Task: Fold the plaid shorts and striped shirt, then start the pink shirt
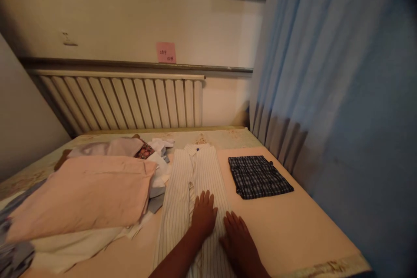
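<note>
A white striped garment (198, 173) lies stretched out lengthwise on the bed (293, 230), folded into a long narrow strip. My left hand (203, 215) rests flat on its middle, fingers stretched out. My right hand (237, 241) lies flat beside it on the garment's right edge, fingers also extended. Neither hand holds anything.
A folded dark plaid cloth (259, 177) lies to the right of the garment. A pink pillow (84, 195) and a heap of mixed clothes (153, 156) fill the bed's left side. A slatted headboard (124, 102) stands behind; a blue curtain (325, 95) hangs at right.
</note>
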`<state>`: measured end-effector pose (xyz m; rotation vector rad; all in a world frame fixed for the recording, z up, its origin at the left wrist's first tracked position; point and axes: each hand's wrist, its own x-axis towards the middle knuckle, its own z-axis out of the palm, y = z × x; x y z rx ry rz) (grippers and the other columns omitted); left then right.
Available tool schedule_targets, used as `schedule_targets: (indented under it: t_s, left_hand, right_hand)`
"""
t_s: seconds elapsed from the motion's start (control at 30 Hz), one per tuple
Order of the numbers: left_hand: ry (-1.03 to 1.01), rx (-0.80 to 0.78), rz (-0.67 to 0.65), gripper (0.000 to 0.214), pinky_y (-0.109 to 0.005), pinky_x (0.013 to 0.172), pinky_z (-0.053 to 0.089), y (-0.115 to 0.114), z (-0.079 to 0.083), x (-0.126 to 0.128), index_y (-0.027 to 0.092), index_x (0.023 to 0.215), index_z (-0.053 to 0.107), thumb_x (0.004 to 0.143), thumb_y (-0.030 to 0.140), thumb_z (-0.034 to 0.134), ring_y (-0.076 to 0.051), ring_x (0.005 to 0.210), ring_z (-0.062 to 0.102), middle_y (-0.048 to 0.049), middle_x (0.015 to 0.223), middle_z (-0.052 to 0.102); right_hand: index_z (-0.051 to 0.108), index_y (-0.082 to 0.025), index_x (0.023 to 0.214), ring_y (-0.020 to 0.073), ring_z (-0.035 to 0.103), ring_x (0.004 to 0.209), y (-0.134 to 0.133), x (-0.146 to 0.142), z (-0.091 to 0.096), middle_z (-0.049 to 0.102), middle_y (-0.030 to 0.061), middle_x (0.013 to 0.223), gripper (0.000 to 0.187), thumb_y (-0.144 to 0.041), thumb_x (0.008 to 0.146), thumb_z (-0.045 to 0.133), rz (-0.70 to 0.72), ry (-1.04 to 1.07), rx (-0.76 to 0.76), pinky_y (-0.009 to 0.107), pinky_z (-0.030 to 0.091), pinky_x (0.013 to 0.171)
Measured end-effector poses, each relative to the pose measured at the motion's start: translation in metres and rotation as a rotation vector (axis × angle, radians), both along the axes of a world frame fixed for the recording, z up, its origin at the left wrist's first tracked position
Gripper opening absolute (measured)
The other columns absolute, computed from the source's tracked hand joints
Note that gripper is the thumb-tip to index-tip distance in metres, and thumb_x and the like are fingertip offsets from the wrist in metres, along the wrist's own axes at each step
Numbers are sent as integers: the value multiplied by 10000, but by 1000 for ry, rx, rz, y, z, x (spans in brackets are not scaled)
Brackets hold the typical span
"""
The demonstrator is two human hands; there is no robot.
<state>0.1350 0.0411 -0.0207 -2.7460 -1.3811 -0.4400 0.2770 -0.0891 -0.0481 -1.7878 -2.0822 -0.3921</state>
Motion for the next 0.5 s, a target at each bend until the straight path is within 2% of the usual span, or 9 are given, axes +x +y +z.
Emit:
schedule_targets:
  t_s: [0.2,0.37,0.5]
  left_hand:
    - [-48,50,-67,457,-544,1117,305,-53,-4,-11,202,1358,489,920,298,402,-293,1393,331,-92,1469,445]
    - [-52,-33,-37,484,-528,1132,301,-65,4,-20,196,1380,465,923,345,406,-288,1394,329,-71,1474,442]
    - [-81,-46,-49,462,-527,1122,327,-77,-2,-29,188,1356,489,910,290,422,-281,1383,354,-82,1454,467]
  right_hand:
    - [511,-155,1334,276,431,1319,-1,-3,5,521,120,1389,449,-332,923,482,-7,2,4,438,297,1094]
    - [525,-140,1316,275,440,1312,-3,-3,3,539,133,1367,452,-373,932,480,-1,-2,64,445,302,1096]
    - [528,-132,1311,281,435,1316,-5,-5,6,543,134,1363,451,-371,930,486,3,-10,71,453,313,1093]
